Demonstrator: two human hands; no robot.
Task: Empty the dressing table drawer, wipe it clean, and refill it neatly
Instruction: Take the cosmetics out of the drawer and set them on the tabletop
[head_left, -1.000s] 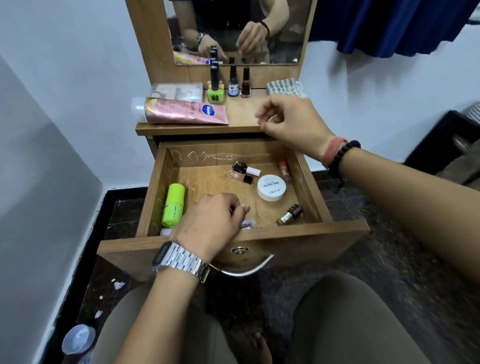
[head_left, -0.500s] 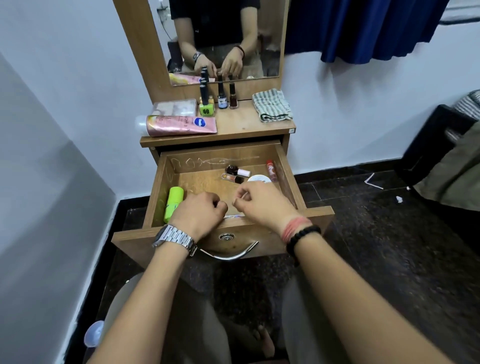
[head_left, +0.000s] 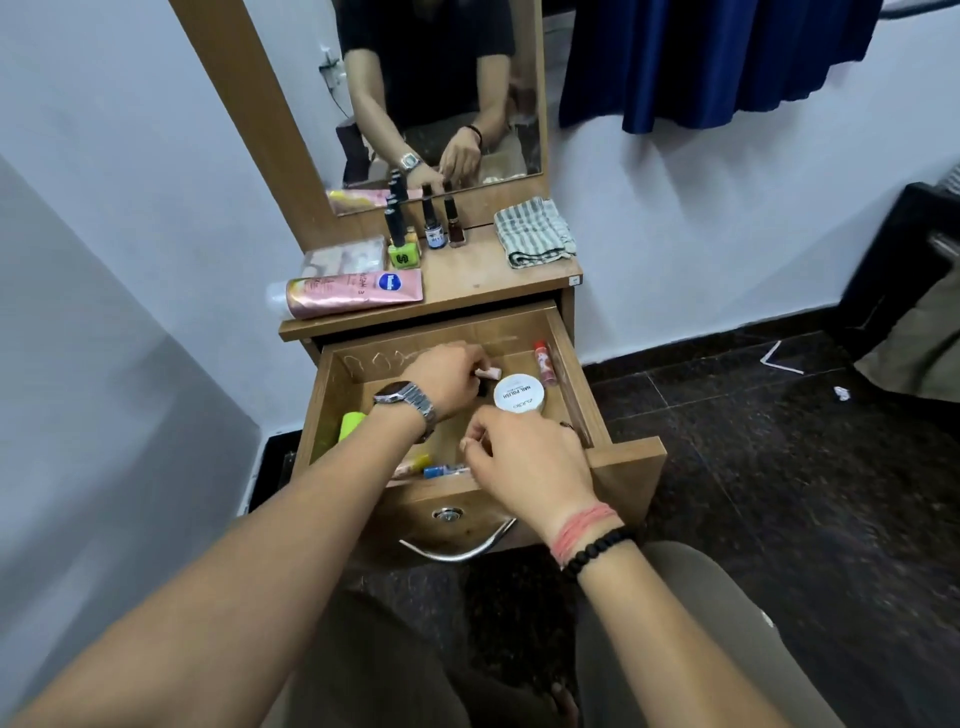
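Since before, left hand (head_left: 447, 379) reached deeper into drawer (head_left: 628, 467), pinching small bottle (head_left: 488, 372); right hand (head_left: 524, 457) curled, contents hidden.

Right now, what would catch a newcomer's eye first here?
Two hands reach into the open drawer: the left hand pinches a small pink-capped bottle near the back, the right hand hovers curled near the front. Beside them lies a white jar, and on the tabletop above a pink tube on its side.

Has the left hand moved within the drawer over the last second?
Yes. The left hand has gone from the drawer's front edge toward its back wall, now grasping a small bottle beside the white jar.
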